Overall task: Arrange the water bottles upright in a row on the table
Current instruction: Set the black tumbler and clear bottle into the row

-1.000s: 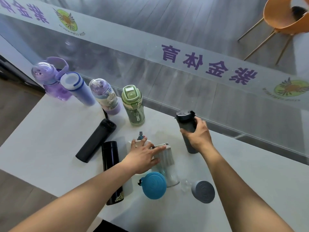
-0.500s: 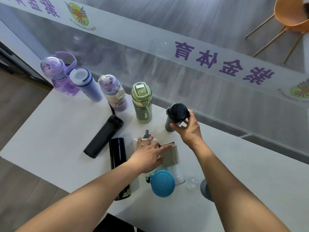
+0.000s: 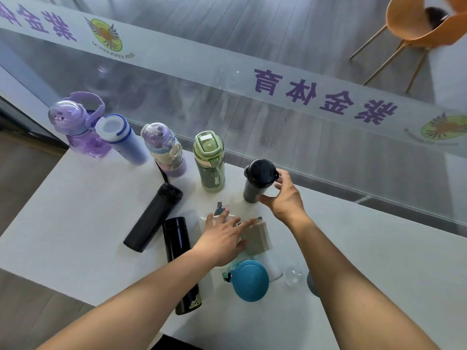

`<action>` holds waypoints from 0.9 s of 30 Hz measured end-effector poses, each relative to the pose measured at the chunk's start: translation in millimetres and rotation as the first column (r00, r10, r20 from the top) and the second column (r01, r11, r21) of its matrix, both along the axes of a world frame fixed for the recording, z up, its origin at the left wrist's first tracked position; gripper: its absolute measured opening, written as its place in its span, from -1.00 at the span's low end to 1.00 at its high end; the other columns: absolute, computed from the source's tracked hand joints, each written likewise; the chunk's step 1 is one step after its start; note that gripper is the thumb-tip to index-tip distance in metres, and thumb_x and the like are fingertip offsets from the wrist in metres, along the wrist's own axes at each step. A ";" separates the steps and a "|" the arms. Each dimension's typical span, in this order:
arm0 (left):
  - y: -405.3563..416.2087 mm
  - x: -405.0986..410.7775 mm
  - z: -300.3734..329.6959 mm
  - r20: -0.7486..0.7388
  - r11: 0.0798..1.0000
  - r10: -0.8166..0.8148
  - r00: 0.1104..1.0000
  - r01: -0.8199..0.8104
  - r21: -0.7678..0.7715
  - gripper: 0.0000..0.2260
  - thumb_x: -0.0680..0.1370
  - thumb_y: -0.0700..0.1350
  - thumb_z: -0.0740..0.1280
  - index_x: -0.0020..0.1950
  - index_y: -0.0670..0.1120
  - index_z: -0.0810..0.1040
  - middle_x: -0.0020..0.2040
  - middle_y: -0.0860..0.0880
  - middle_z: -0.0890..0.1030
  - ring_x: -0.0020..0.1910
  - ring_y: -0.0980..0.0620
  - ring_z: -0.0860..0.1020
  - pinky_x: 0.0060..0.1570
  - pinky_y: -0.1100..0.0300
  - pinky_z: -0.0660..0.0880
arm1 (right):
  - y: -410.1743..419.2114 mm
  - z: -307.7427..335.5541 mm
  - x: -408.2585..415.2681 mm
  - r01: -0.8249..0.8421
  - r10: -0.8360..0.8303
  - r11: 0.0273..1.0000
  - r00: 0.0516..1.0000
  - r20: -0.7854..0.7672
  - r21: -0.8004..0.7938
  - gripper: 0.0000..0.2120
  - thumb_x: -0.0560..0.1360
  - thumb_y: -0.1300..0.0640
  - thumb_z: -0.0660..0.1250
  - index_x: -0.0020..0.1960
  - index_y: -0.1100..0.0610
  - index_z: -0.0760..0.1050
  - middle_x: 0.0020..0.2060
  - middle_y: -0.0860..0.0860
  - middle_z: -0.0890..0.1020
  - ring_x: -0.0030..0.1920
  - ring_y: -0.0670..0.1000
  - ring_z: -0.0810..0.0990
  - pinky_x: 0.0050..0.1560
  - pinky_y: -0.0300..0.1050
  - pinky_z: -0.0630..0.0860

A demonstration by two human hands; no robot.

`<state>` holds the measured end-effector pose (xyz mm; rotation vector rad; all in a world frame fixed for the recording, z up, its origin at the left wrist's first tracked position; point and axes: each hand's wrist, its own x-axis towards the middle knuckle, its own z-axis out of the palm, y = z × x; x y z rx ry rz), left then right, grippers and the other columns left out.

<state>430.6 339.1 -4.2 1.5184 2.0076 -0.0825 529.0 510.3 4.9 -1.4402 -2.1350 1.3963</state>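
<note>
Four bottles stand upright in a row at the table's far edge: a purple bottle [image 3: 75,127] with a handle, a blue-white bottle [image 3: 121,140], a lilac bottle [image 3: 164,150] and a green bottle [image 3: 209,161]. A grey bottle [image 3: 254,185] with a black lid stands right of the green one; my right hand [image 3: 283,198] wraps it loosely, thumb low, fingers at the lid. My left hand [image 3: 222,236] lies flat, fingers spread, on a beige-capped clear bottle [image 3: 259,238] lying down. Two black flasks [image 3: 154,217] [image 3: 180,263] and a blue-lidded bottle [image 3: 250,280] also lie flat.
The white table [image 3: 75,223] ends at a glass wall just behind the row. A grey bottle end [image 3: 310,284] peeks out from under my right forearm, beside a small clear cap [image 3: 293,275]. An orange chair [image 3: 417,24] stands beyond the glass.
My right hand has carried the grey bottle left and further back, and it now stands beside the green bottle. My left hand has stayed on the beige-capped bottle.
</note>
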 end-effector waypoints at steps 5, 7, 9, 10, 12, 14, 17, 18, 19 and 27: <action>1.9 -10.1 20.8 -0.037 0.971 0.026 0.999 -0.017 0.238 -0.54 0.62 0.04 0.15 0.52 0.09 0.21 0.40 -0.04 0.41 0.40 -0.14 0.29 0.34 -0.07 0.28 | -7.6 29.5 34.8 0.051 -0.064 0.992 0.992 0.109 0.115 -0.46 0.46 0.04 0.49 0.38 -0.03 0.40 0.25 0.00 0.58 0.23 0.02 0.55 0.20 -0.12 0.45; 4.5 -13.8 34.2 -0.028 0.918 0.033 0.999 -0.019 0.395 -0.58 0.61 0.00 0.19 0.48 0.01 0.32 0.31 -0.07 0.49 0.28 -0.16 0.40 0.24 -0.05 0.39 | -18.2 39.5 54.4 0.045 -0.068 0.985 0.988 0.140 0.164 -0.51 0.49 0.01 0.46 0.37 0.02 0.42 0.23 0.03 0.59 0.20 0.04 0.57 0.18 -0.12 0.47; 10.3 -13.9 46.9 -0.035 0.822 0.023 0.999 0.002 0.569 -0.63 0.56 -0.09 0.27 0.37 -0.07 0.44 0.19 -0.11 0.54 0.12 -0.18 0.48 0.12 -0.06 0.48 | -29.4 45.0 73.9 0.060 -0.093 0.979 0.981 0.169 0.195 -0.54 0.51 0.00 0.44 0.36 0.05 0.44 0.22 0.06 0.60 0.19 0.04 0.58 0.22 -0.06 0.52; 15.4 -13.7 52.7 -0.048 0.773 0.020 0.999 0.015 0.635 -0.65 0.54 -0.13 0.30 0.33 -0.10 0.47 0.16 -0.13 0.55 0.06 -0.18 0.49 0.08 -0.06 0.50 | -35.0 46.8 83.0 0.074 -0.113 0.977 0.976 0.186 0.201 -0.55 0.51 0.00 0.43 0.35 0.05 0.45 0.22 0.07 0.59 0.19 0.04 0.58 0.24 -0.03 0.53; 29.6 -12.7 60.9 -0.084 0.710 0.020 0.996 0.045 0.703 -0.62 0.49 -0.19 0.35 0.32 -0.13 0.48 0.21 -0.17 0.53 0.05 -0.20 0.48 0.08 -0.07 0.52 | -47.2 48.5 100.8 0.085 -0.138 0.974 0.959 0.248 0.212 -0.55 0.50 -0.06 0.42 0.34 0.02 0.45 0.23 0.07 0.59 0.21 0.06 0.58 0.25 0.06 0.54; 44.1 -12.1 64.3 -0.103 0.690 0.024 0.994 0.058 0.721 -0.53 0.45 -0.22 0.36 0.36 -0.11 0.47 0.31 -0.21 0.49 0.17 -0.24 0.46 0.17 -0.11 0.48 | -61.8 51.2 117.1 0.076 -0.148 0.974 0.928 0.343 0.214 -0.52 0.47 -0.16 0.41 0.33 -0.05 0.43 0.25 0.04 0.57 0.22 0.07 0.56 0.26 0.11 0.52; 57.8 -13.7 62.9 -0.111 0.743 0.014 0.994 0.064 0.666 -0.45 0.45 -0.23 0.33 0.46 -0.06 0.39 0.45 -0.20 0.37 0.37 -0.28 0.34 0.30 -0.18 0.38 | -84.9 59.7 138.0 0.011 -0.122 0.977 0.852 0.509 0.215 -0.38 0.40 -0.32 0.39 0.38 -0.15 0.37 0.27 -0.01 0.51 0.26 0.06 0.52 0.28 0.07 0.43; 59.7 -14.3 61.2 -0.117 0.766 0.016 0.993 0.063 0.639 -0.42 0.47 -0.22 0.33 0.49 -0.04 0.34 0.49 -0.19 0.32 0.42 -0.29 0.29 0.33 -0.19 0.33 | -92.6 61.8 144.0 -0.003 -0.113 0.978 0.831 0.544 0.208 -0.32 0.35 -0.35 0.41 0.39 -0.17 0.35 0.27 -0.03 0.49 0.27 0.05 0.50 0.27 0.06 0.39; 60.9 -15.2 60.1 -0.123 0.785 0.017 0.992 0.063 0.616 -0.40 0.48 -0.21 0.33 0.52 -0.01 0.29 0.52 -0.17 0.27 0.46 -0.29 0.24 0.35 -0.20 0.28 | -100.2 63.7 149.0 -0.012 -0.105 0.980 0.815 0.570 0.197 -0.26 0.31 -0.38 0.43 0.41 -0.19 0.32 0.27 -0.05 0.46 0.28 0.03 0.49 0.27 0.06 0.38; 61.4 -22.6 44.1 -0.123 0.860 0.011 0.992 0.053 0.507 -0.40 0.55 -0.16 0.24 0.58 0.06 0.16 0.60 -0.11 0.12 0.56 -0.22 0.07 0.40 -0.14 0.21 | -111.3 49.9 166.8 0.188 -0.246 0.967 0.865 0.437 0.173 -0.43 0.34 0.02 0.55 0.25 -0.04 0.36 0.10 0.03 0.53 -0.03 0.08 0.56 -0.05 -0.12 0.46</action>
